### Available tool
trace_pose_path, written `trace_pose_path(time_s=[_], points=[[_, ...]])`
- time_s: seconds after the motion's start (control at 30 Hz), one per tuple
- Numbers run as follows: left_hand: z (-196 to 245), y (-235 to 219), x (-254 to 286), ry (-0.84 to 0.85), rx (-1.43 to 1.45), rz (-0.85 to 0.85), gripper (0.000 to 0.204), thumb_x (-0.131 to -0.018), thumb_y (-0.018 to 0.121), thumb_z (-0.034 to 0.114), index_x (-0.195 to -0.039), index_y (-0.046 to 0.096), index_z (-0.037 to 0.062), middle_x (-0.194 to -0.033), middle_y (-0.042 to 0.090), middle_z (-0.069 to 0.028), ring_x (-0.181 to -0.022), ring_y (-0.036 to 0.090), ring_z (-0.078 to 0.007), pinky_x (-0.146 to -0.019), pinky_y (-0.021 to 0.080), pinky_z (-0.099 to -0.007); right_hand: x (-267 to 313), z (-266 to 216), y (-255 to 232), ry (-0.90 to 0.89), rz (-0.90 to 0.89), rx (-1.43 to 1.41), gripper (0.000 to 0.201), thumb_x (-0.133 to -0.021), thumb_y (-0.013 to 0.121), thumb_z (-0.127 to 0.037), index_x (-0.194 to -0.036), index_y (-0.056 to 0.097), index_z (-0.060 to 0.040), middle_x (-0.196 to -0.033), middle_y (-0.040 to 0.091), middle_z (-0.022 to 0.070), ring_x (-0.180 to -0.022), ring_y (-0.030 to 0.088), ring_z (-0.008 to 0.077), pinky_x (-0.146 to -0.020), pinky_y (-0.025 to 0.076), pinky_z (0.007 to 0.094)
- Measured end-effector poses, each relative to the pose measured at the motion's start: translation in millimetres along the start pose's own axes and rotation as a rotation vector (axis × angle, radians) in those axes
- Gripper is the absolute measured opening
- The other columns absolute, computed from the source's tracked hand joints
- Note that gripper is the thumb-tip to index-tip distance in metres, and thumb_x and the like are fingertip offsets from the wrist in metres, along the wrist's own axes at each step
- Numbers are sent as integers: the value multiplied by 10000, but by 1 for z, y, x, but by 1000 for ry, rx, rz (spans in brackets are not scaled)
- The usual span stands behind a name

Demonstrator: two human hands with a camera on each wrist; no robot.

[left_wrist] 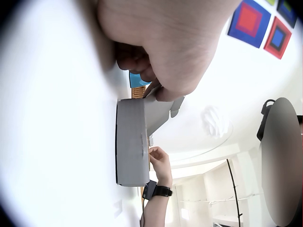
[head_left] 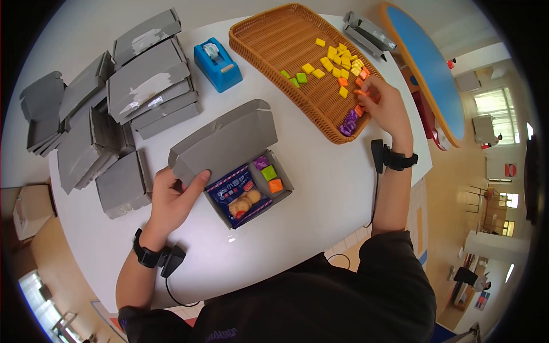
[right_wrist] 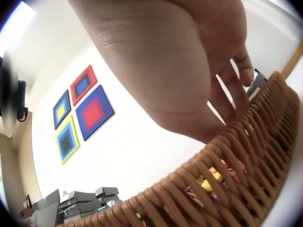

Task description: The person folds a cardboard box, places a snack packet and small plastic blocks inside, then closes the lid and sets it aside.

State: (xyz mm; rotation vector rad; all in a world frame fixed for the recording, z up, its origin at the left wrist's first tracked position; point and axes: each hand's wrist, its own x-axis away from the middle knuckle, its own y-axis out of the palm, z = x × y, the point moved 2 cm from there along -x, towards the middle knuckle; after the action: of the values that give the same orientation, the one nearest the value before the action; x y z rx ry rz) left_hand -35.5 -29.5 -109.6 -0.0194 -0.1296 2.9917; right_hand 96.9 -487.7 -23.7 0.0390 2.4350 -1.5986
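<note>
My left hand [head_left: 175, 197] grips the grey cardboard box [head_left: 283, 197] at its left side, thumb on the raised lid [head_left: 226, 137]. Inside the box lie a dark blue biscuit packet [head_left: 239, 197] and, in the narrow compartment beside it, a purple candy [head_left: 261, 163], a green candy [head_left: 269, 172] and an orange candy [head_left: 275, 185]. Over the right end of the wicker basket [head_left: 280, 77], my right hand [head_left: 386, 106] pinches an orange-wrapped candy [head_left: 360, 93] between thumb and fingertips. The right wrist view shows this hand above the basket rim [right_wrist: 222, 142], its fingertips hidden.
Several yellow candies [head_left: 338, 57], green candies [head_left: 301, 78] and purple candies [head_left: 348, 123] lie in the basket. A blue tape dispenser [head_left: 220, 68] stands left of it. Stacked grey boxes [head_left: 148, 83] fill the table's left side; another grey box [head_left: 369, 34] lies behind the basket.
</note>
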Motion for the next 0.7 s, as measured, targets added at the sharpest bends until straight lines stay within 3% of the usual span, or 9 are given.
trace_pose_path(time_s=[0.07,0.17,0.23,0.3,0.33,0.4,0.5,0.6,0.7], points=[[-1,-2,0,12,-27,-7,133,-1040,790,113,-1106,793,-3,-735,553,88,-659,388,-19,-583,317,-241,-2,-16,-4,-114,90,-113,180,-923,818,-45,-1069,714,-49,-888,708,60,-776,643,144,-766,537,278],[1,-2,-2,59,-91,-8,133,-1037,794,125,-1088,788,2,-686,513,88,-636,382,-22,-564,308,-247,14,-58,-4,-116,-109,-391,171,-951,828,-44,-1083,720,-37,-912,704,-36,-782,602,52,-721,490,245],[-4,-4,-1,32,-91,-5,134,-1036,795,131,-1089,791,8,-675,502,88,-631,382,-23,-559,305,-252,31,-90,4,-132,-351,-505,227,-919,854,-37,-1106,726,-52,-943,719,-24,-768,608,68,-703,482,250],[-4,-3,-1,3,-64,-6,135,-1035,795,134,-1097,795,15,-673,502,86,-626,382,-23,-558,305,-257,47,-118,21,-274,-527,-572,248,-908,860,-47,-1117,729,-68,-965,731,3,-747,635,111,-703,490,272],[-3,-3,0,-12,-51,-6,135,-1034,796,136,-1101,797,18,-672,502,85,-623,382,-23,-557,304,-260,52,-131,26,-402,-607,-516,263,-877,862,-10,-1108,747,-62,-980,747,36,-804,684,155,-722,522,311],[-3,-3,0,-19,-51,-9,135,-1032,797,135,-1106,800,22,-674,504,84,-625,383,-24,-558,305,-261,64,-145,39,-439,-686,-520,223,-878,859,-20,-1070,759,-72,-1002,755,52,-820,699,196,-734,536,335],[-3,-4,-1,12,-99,-16,135,-1029,801,134,-1105,802,22,-683,506,81,-636,382,-28,-563,305,-262,72,-151,53,-499,-631,-490,214,-878,867,-40,-1062,764,-80,-1008,755,49,-854,697,199,-741,539,338],[-5,-4,-1,32,-81,-12,136,-1028,802,135,-1101,802,21,-693,491,77,-649,376,-35,-571,305,-267,71,-151,63,-593,-448,-525,206,-881,865,-39,-1058,770,-83,-983,736,41,-871,678,187,-741,531,330],[-6,-4,-1,41,-87,-16,136,-1027,802,135,-1100,801,20,-698,475,74,-656,369,-41,-577,305,-271,69,-154,63,-461,-401,-547,176,-896,854,-39,-1046,774,-83,-956,710,27,-857,649,169,-726,512,316]])
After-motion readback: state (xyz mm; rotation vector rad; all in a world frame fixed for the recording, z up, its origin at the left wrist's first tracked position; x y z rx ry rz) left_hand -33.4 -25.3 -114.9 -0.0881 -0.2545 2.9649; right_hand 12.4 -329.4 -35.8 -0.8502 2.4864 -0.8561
